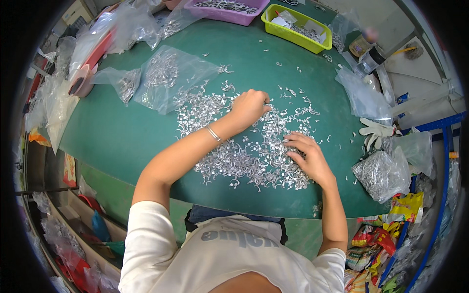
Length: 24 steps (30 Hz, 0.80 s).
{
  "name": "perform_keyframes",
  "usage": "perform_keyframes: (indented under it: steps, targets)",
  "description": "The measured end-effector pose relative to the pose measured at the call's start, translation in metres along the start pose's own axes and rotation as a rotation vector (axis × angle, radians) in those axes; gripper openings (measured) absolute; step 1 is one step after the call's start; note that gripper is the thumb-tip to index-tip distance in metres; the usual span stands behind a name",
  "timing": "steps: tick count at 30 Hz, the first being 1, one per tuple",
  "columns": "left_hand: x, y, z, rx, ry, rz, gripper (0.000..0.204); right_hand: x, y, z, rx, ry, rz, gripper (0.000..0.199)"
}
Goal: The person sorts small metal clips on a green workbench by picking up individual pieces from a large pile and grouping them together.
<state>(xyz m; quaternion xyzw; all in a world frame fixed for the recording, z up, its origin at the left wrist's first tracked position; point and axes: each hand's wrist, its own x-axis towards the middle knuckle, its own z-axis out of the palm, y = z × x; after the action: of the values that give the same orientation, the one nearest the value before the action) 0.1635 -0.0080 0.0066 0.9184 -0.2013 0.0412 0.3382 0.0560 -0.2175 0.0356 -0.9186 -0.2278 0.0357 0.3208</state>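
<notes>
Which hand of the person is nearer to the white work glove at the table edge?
Right. The right hand rests on the metal parts, just left of the white glove; the left hand lies farther left.

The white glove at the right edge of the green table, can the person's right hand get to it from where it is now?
Probably yes. The right hand rests flat on the spread of small metal pieces, and the white glove lies just beyond it to the right on the table. Only bare green surface and a few stray pieces lie between.

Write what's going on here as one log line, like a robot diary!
left hand: curled, on small metal parts | right hand: flat on the parts | surface: green table | nearby: clear bag of parts, yellow-green bin
</notes>
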Motion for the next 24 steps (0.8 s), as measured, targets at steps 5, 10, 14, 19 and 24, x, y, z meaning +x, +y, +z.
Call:
perform_keyframes:
  steps: [5,10,14,19,24]
  targets:
    - [0.007,-0.003,0.008,0.032,-0.007,0.0,0.015,-0.005,0.011,-0.01,0.162,0.262,0.164,0.013]
    - [-0.011,-0.011,-0.001,-0.359,-0.01,0.033,0.013,-0.02,0.019,-0.01,0.328,0.148,0.28,0.018]
    - [-0.031,0.015,-0.028,-0.704,-0.307,-0.36,0.018,-0.009,0.01,-0.005,0.183,0.249,0.127,0.019]
    - [-0.046,0.002,-0.022,-0.727,-0.314,-0.383,0.048,0.003,-0.002,0.017,-0.184,0.202,-0.065,0.012]
    - [-0.051,0.003,-0.035,-1.042,-0.386,-0.593,0.058,-0.016,0.009,0.0,0.21,0.197,0.189,0.008]
